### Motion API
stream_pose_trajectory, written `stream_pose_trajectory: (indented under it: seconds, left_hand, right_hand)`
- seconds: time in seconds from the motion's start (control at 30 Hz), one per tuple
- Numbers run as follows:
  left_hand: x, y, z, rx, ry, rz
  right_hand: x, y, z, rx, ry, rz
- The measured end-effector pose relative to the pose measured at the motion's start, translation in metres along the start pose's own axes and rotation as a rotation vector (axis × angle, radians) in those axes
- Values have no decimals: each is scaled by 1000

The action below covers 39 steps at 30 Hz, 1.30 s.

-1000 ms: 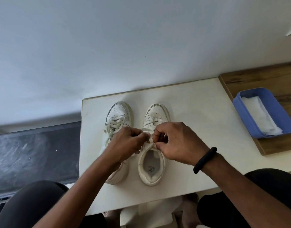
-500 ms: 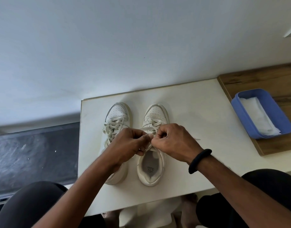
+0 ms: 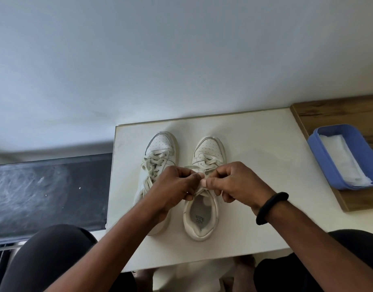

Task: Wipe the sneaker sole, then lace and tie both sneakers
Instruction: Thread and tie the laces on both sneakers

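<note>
Lace (image 3: 209, 170) still between left hand (image 3: 175, 186) and right hand (image 3: 238, 182) — thumbs together

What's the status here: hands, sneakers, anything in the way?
Left hand and right hand both pinching the lace over the right sneaker. Left sneaker laced. Nothing in the way; blue tray sits off right.

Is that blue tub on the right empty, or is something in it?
Not empty: the blue tub holds white wipes, lying flat and covering most of its bottom.
</note>
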<state>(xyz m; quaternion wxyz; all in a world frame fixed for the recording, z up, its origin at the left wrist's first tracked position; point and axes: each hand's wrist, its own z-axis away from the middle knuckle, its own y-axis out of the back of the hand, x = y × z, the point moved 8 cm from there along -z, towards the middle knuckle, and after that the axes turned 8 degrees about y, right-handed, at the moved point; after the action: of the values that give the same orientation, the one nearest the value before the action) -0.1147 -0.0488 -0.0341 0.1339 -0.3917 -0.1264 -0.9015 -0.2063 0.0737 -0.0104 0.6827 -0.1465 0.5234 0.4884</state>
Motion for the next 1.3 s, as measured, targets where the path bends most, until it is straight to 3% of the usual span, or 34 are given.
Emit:
stream_pose_trajectory:
  seconds: [0.17, 0.4, 0.6, 0.77, 1.13, 1.3]
  left_hand:
    - [0, 2, -2, -10, -13, -17]
    - [7, 5, -1, 69, -109, -186]
    - [17, 6, 3, 57, -221, -444]
    - [33, 8, 13, 46, -476, -862]
    - [48, 26, 28, 173, -684, -799]
    - [55, 32, 35, 157, -642, -655]
  right_hand:
    - [-7, 2, -3, 89, 99, 184]
    - [-8, 30, 1, 26, -50, -510]
    - [-9, 62, -2, 123, -1, -689]
    - [-4, 92, -2, 254, 30, -838]
    - [-4, 107, -1, 219, 73, -820]
    - [-3, 117, 2, 192, 104, -678]
